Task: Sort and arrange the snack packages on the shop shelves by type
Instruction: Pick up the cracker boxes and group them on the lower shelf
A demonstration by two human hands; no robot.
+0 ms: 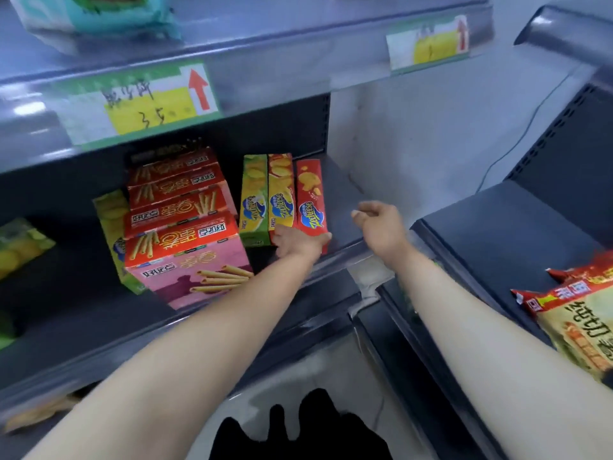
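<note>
Head view: on the middle shelf [341, 197], toward its right end and close to the front edge, three slim snack boxes stand on end, side by side and touching: a green box [253, 200], a yellow box [281, 194] and a red box [310, 197], each with a blue oval logo too blurred to read. The left hand [297, 243] has its grip clamped on the near end of the red box, thumb on its right edge, fingers reaching across the foot of the yellow box. The right hand [378, 224] hovers just right of them, its grip loosely curled and holding nothing. Left of the trio sits a stack of red-and-pink wafer-roll boxes [182, 224] with Chinese print facing upside down. A price tag [142, 104] on the upper shelf edge bears a red arrow and a handwritten "35".
</note>
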